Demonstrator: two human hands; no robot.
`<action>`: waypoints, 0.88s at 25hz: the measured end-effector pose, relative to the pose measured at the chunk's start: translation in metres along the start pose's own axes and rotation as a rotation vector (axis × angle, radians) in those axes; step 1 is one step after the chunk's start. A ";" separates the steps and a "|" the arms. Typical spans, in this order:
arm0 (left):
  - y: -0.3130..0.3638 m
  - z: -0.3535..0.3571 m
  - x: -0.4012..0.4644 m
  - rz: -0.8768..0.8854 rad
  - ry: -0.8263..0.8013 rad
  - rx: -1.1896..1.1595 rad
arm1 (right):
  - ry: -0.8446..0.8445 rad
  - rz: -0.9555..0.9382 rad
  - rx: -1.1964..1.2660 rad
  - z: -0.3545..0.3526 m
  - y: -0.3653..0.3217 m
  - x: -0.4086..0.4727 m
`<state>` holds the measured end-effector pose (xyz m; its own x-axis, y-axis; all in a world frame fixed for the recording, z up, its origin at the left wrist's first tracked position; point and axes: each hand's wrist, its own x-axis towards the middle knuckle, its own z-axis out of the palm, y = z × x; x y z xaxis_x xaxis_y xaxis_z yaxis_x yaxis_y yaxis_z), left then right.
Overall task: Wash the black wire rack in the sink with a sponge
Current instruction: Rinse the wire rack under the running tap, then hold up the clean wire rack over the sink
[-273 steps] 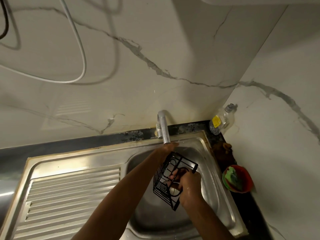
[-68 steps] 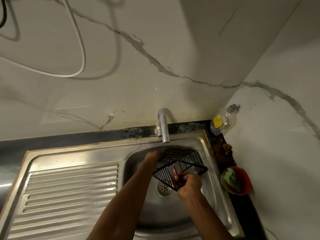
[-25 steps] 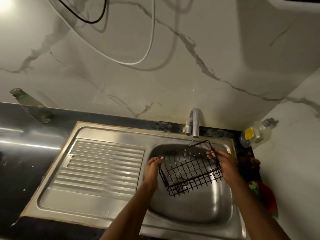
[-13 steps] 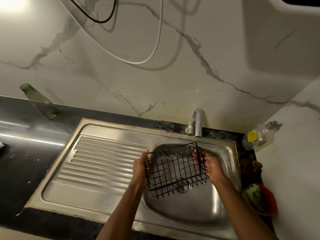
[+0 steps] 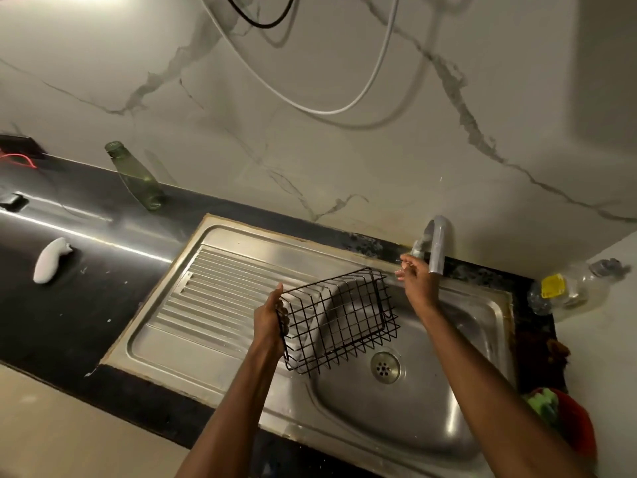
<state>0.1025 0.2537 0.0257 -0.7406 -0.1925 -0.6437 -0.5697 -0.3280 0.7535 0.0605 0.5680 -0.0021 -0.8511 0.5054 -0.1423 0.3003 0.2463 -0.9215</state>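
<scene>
The black wire rack [image 5: 339, 320] hangs over the left edge of the steel sink [image 5: 475, 339], between basin and ridged drainboard. My left hand [image 5: 270, 320] grips its left end alone. My right hand [image 5: 415, 281] is off the rack and reaches up to the tap [image 5: 436, 244], fingers at the small tap handle; I cannot tell whether they pinch it. A green sponge [image 5: 543, 401] lies in a red bowl [image 5: 579, 429] at the right of the sink. No water stream is visible.
A clear plastic bottle [image 5: 572, 291] with a yellow label lies in the back right corner. A green glass bottle [image 5: 136, 177] leans against the marble wall at left. A white object [image 5: 50, 258] lies on the dark counter. Cables hang on the wall above.
My right hand has let go of the rack and gone up to the tap. My left hand has carried the rack left, toward the drainboard. The view shifted left.
</scene>
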 end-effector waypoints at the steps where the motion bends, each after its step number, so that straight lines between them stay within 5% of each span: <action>1: -0.002 0.000 0.001 -0.010 0.009 -0.013 | -0.035 -0.006 -0.041 0.004 0.002 0.006; 8: -0.008 0.008 0.003 -0.042 0.053 -0.055 | -0.261 -0.010 -0.426 0.009 0.005 0.040; 18: -0.013 0.020 0.001 -0.102 0.051 -0.134 | -0.012 0.247 0.569 -0.033 -0.001 0.022; 22: -0.003 0.028 -0.021 -0.133 0.024 -0.175 | 0.196 0.317 0.367 -0.030 0.018 -0.025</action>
<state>0.1097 0.2849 0.0411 -0.6531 -0.1576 -0.7407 -0.5902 -0.5071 0.6282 0.1005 0.5848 -0.0042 -0.6355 0.6621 -0.3972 0.3297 -0.2325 -0.9150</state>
